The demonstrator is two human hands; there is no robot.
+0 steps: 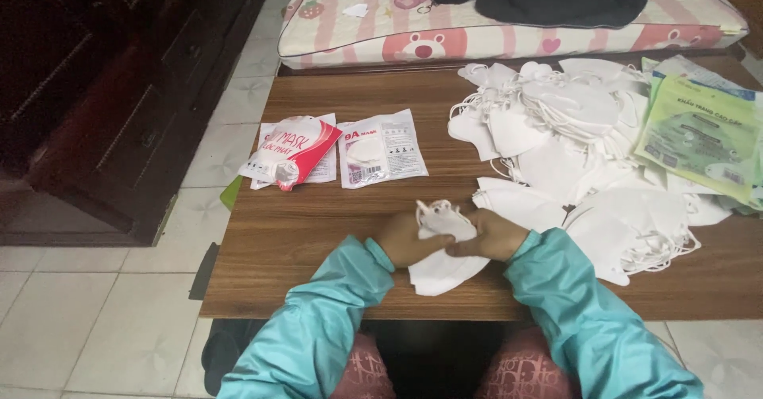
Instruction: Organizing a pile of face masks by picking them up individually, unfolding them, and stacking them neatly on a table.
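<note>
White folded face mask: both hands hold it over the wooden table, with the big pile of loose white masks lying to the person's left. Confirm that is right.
Wrong on one point. The head view shows the pile of loose white masks to the person's right, not left. Both hands, left hand and right hand, do hold the white folded face mask over the wooden table.

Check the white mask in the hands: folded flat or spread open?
Folded flat. The white mask lies as one flat panel between left hand and right hand, its lower part resting on the wooden table; no cupped opening shows.
</note>
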